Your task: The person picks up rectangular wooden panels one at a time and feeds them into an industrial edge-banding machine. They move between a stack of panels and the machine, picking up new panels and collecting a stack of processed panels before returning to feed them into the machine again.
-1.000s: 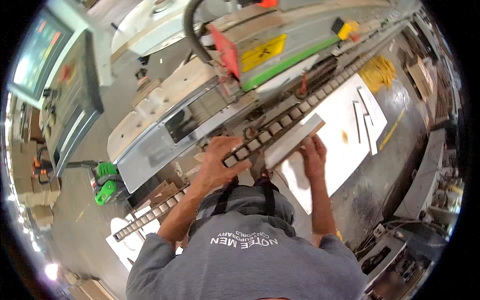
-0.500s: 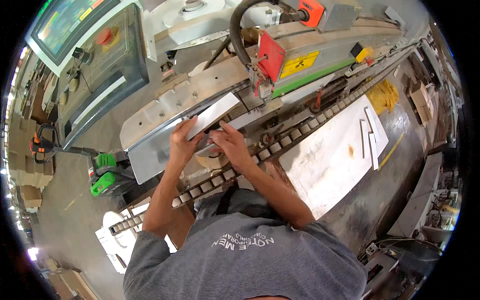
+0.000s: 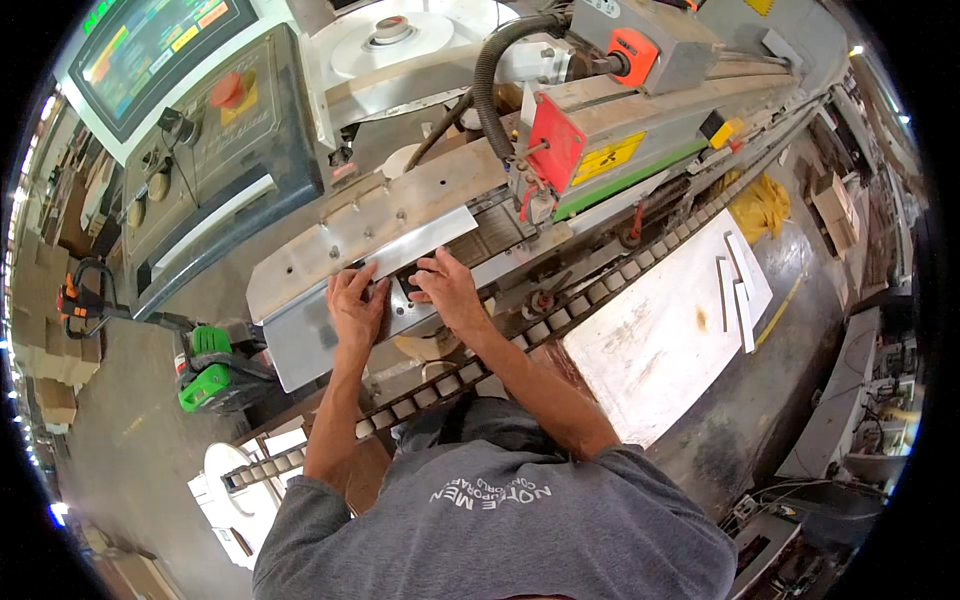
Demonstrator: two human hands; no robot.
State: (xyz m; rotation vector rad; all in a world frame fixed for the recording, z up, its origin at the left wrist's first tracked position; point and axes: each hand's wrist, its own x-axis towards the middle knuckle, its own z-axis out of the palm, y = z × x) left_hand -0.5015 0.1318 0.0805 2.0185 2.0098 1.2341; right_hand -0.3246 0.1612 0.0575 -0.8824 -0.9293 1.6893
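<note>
Loosely curled, left hand [image 3: 357, 305] and right hand [image 3: 449, 291] lie beside the white strip [image 3: 432, 240], grip unclear.

Strip [image 3: 432, 240] on mach. bed [image 3: 303, 345] — ctrl panel [image 3: 215, 165] to L, roller rail [image 3: 470, 373] on near side, board [image 3: 640, 350] to R.

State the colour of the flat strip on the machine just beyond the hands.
White; the flat strip shows best in the head view.
</note>
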